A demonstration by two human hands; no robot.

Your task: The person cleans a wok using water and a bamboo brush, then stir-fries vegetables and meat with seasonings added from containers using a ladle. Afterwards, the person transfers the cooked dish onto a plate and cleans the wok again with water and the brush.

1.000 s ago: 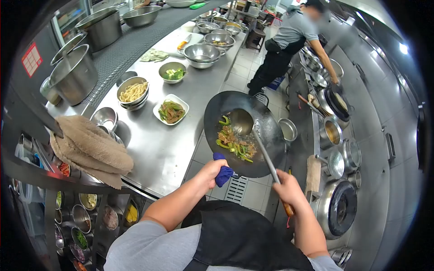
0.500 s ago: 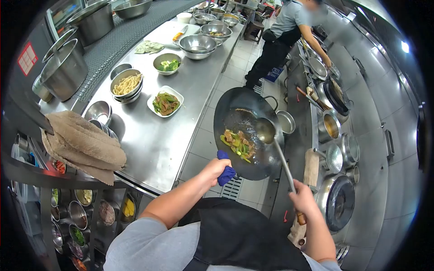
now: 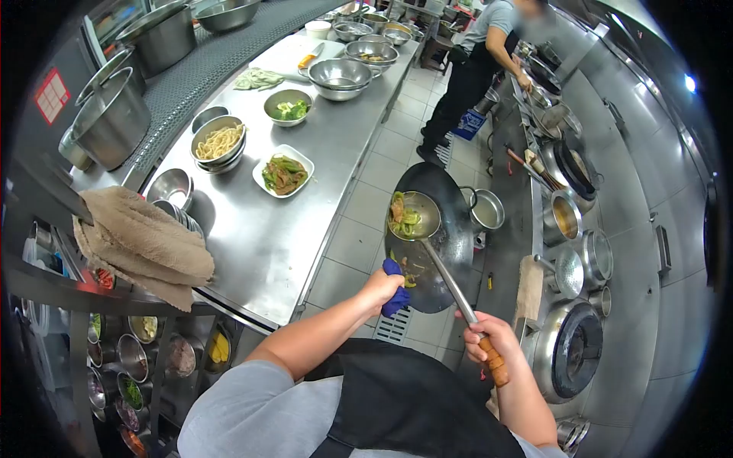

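Note:
My left hand (image 3: pixel 382 288) is closed around a dark blue cloth (image 3: pixel 395 288) at the near edge of a black wok (image 3: pixel 450 267); the wok's handle is hidden beneath the cloth. The wok is tilted, above the floor between counter and stove. My right hand (image 3: pixel 492 338) grips the wooden handle of a ladle (image 3: pixel 450 284). Stir-fried greens and meat (image 3: pixel 408 220) lie in the ladle's bowl, over the wok's left side. Some pieces (image 3: pixel 408 271) remain on the wok's surface. On the counter to the left, a white square bowl (image 3: pixel 308 162) holds a similar stir-fry.
Noodles (image 3: pixel 220 143) and broccoli (image 3: pixel 290 111) stand in bowls on the steel counter (image 3: pixel 252 252). A beige towel (image 3: pixel 145 240) hangs at left. A co-worker (image 3: pixel 466 84) stands ahead at the stove. Right of the wok are a pot (image 3: pixel 487 210) and a strainer (image 3: pixel 566 271).
The ladle has moved left and scooped up most of the stir-fry. The wok has shifted right and tilted more steeply. The co-worker's arm has moved.

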